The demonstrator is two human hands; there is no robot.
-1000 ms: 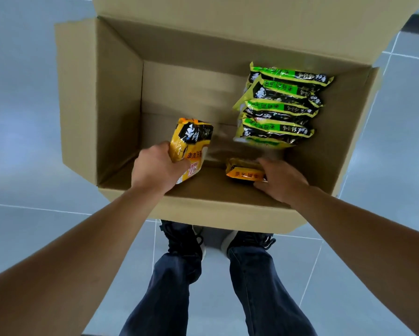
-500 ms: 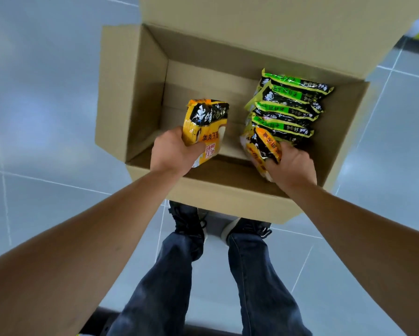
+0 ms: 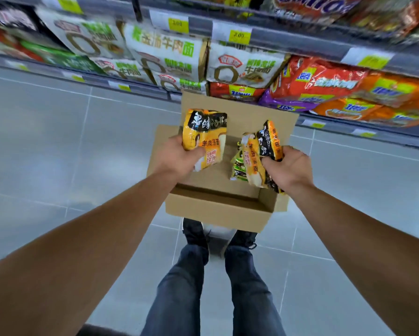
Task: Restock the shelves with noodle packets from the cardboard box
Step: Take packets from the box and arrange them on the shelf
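The cardboard box (image 3: pixel 218 204) sits open at frame centre on the grey tiled floor (image 3: pixel 58 154), its far flap touching or just before the lowest shelf (image 3: pixel 349 122); bare floor spreads wide to the left. The left hand (image 3: pixel 177 158) grips one yellow noodle packet (image 3: pixel 204 137) above the box, long axis upright, tilted slightly right. The right hand (image 3: pixel 288 168) clasps two packets (image 3: pixel 259 156) edge-on, long axes running up the frame. Green packets (image 3: pixel 237 166) lie inside the box. Stocked shelves fill the upper frame, blurred.
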